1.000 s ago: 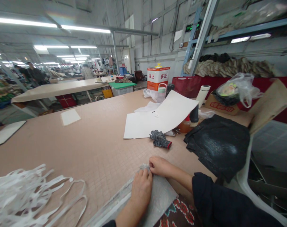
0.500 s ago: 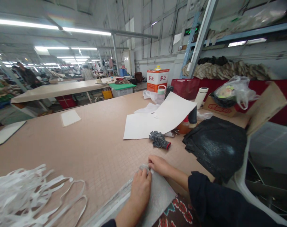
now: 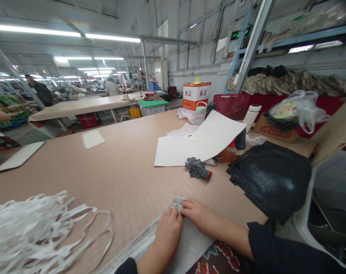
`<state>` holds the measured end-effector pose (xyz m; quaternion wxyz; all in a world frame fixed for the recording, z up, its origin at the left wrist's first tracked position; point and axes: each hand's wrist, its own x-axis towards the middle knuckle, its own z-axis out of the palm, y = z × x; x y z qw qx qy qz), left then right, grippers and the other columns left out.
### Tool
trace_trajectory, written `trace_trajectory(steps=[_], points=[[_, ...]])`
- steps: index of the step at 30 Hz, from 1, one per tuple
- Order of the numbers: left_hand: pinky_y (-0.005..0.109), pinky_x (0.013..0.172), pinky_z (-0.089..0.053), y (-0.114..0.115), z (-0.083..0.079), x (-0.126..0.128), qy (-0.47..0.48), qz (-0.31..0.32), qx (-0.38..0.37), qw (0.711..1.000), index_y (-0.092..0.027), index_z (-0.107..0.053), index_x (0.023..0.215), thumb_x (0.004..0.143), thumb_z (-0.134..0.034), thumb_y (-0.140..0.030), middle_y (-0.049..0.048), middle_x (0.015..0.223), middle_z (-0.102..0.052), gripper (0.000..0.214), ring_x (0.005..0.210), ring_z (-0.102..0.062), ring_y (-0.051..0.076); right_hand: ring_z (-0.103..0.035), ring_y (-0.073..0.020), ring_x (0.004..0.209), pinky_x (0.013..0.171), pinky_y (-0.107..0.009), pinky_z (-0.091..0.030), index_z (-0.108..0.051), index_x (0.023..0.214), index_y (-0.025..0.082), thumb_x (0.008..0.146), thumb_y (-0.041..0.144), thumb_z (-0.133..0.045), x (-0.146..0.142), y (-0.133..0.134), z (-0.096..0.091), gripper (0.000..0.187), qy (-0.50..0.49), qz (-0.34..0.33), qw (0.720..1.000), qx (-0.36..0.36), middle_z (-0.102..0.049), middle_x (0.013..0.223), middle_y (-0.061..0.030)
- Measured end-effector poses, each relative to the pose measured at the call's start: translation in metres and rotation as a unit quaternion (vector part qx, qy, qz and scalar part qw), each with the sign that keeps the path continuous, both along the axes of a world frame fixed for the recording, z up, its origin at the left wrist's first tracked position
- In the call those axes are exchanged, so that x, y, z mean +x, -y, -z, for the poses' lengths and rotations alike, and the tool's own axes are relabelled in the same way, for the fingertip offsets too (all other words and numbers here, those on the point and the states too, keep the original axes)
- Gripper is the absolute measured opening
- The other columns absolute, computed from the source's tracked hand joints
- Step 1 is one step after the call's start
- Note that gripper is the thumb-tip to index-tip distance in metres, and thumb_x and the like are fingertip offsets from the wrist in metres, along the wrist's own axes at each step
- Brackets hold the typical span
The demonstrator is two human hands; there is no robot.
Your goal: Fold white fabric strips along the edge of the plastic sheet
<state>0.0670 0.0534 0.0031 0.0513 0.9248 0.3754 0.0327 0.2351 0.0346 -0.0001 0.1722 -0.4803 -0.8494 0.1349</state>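
Observation:
Both hands work at the near edge of the table on a thin, greyish sheet [image 3: 187, 245], whose exact material I cannot tell. Its far end is bunched into a crumpled grey bit [image 3: 178, 201]. My left hand [image 3: 169, 230] lies on the left side of the sheet, fingers curled down onto it. From the right, my right hand [image 3: 200, 213] comes in with bent fingers gripping beside the crumpled end. The two sets of fingertips nearly meet, and what lies beneath them is hidden. Below, a dark floral cloth [image 3: 218, 258] shows under the sheet.
Loose white strips [image 3: 38, 232] are piled at left. Ahead lie a grey knitted glove [image 3: 198, 168] and large white sheets [image 3: 173, 152]. Black sheets [image 3: 271, 177] are stacked at right, near a white bottle [image 3: 252, 117]. Another person's arm [image 3: 2, 115] reaches in at far left.
My right hand has come lower and closer over the sheet, its fingers now beside the left fingertips. The view has swung slightly left, and another person's arm has appeared at far left.

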Motion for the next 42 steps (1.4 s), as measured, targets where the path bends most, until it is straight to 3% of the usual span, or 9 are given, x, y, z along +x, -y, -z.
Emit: trace_trajectory(steps=[5,13,18,22,26,30,34,38,42], points=[[0.034,0.072,-0.049,0.009,-0.004,-0.034,-0.053,0.021,-0.003,0.998,-0.015,-0.058,0.096,0.084,-0.046,-0.011,0.0062,0.095,-0.060,0.017,0.084,-0.054,0.021,-0.048,-0.0201,0.094,0.082,-0.031,-0.041,-0.057,0.099,0.016,0.085,0.014,-0.045,0.001,0.008,0.005,0.019,0.043,-0.045,0.997,0.048,-0.059,0.098,-0.0076],[0.028,0.073,-0.048,0.035,-0.004,-0.145,-0.049,0.000,0.003,0.999,-0.019,-0.056,0.102,0.078,-0.053,-0.007,0.0038,0.093,-0.060,0.027,0.083,-0.054,0.018,-0.049,-0.0195,0.096,0.081,-0.030,-0.042,-0.055,0.104,0.017,0.085,0.010,-0.043,0.004,0.008,-0.003,0.024,0.057,-0.064,0.996,0.022,-0.059,0.098,-0.0073],[0.021,0.072,-0.045,0.055,-0.004,-0.211,0.016,-0.006,0.060,0.998,-0.023,-0.054,0.103,0.076,-0.047,-0.002,0.0006,0.091,-0.060,0.034,0.081,-0.054,0.014,-0.049,-0.0203,0.098,0.082,-0.030,-0.041,-0.053,0.113,0.018,0.081,0.004,-0.040,0.005,0.011,-0.005,0.037,0.079,-0.071,0.994,0.009,-0.059,0.102,-0.0079],[0.022,0.066,-0.044,0.066,-0.009,-0.238,0.020,-0.011,0.124,0.992,-0.022,-0.055,0.099,0.078,-0.043,-0.004,0.0007,0.087,-0.060,0.030,0.075,-0.053,0.014,-0.053,-0.0209,0.088,0.074,-0.030,-0.042,-0.059,0.102,0.016,0.076,0.000,-0.040,0.001,0.005,-0.004,0.037,0.127,-0.074,0.989,0.008,-0.061,0.095,-0.0084],[0.036,0.086,-0.040,0.073,-0.009,-0.237,0.000,-0.044,0.159,0.986,-0.021,-0.057,0.089,0.083,-0.046,-0.010,-0.0018,0.077,-0.057,0.017,0.072,-0.052,0.014,-0.055,-0.0226,0.074,0.064,-0.032,-0.040,-0.064,0.071,0.013,0.069,-0.002,-0.044,-0.048,-0.004,-0.018,0.025,0.223,-0.086,0.971,-0.002,-0.062,0.077,-0.0113],[0.050,0.104,-0.020,0.082,-0.002,-0.229,0.026,-0.085,0.224,0.971,-0.019,-0.058,0.084,0.088,-0.042,-0.017,-0.0015,0.074,-0.056,0.017,0.087,-0.052,0.016,-0.054,-0.0172,0.073,0.064,-0.027,-0.039,-0.060,0.083,0.017,0.075,0.004,-0.046,-0.145,0.008,-0.033,0.021,0.126,-0.206,0.970,-0.016,-0.061,0.083,-0.0044],[0.048,0.104,-0.021,0.094,0.002,-0.230,0.045,-0.124,0.257,0.957,-0.017,-0.058,0.080,0.090,-0.031,-0.015,0.0002,0.072,-0.056,0.029,0.091,-0.051,0.017,-0.052,-0.0171,0.078,0.066,-0.026,-0.039,-0.057,0.090,0.016,0.078,0.009,-0.048,-0.219,0.028,-0.021,0.016,0.067,-0.257,0.964,0.023,-0.059,0.087,-0.0044],[0.046,0.103,-0.021,0.107,-0.001,-0.240,0.075,-0.162,0.247,0.953,-0.018,-0.059,0.084,0.092,-0.029,-0.017,-0.0005,0.076,-0.058,0.031,0.087,-0.051,0.015,-0.050,-0.0196,0.077,0.065,-0.029,-0.038,-0.058,0.089,0.014,0.081,0.013,-0.050,-0.235,0.030,-0.004,0.011,0.076,-0.281,0.954,0.075,-0.059,0.086,-0.0067],[0.044,0.101,-0.023,0.117,-0.003,-0.250,0.105,-0.205,0.215,0.949,-0.020,-0.058,0.084,0.092,-0.027,-0.019,-0.0005,0.078,-0.059,0.033,0.086,-0.051,0.015,-0.050,-0.0178,0.080,0.067,-0.027,-0.037,-0.060,0.084,0.016,0.083,0.010,-0.046,-0.238,0.020,-0.004,0.015,0.016,-0.261,0.965,-0.014,-0.059,0.086,-0.0045]])
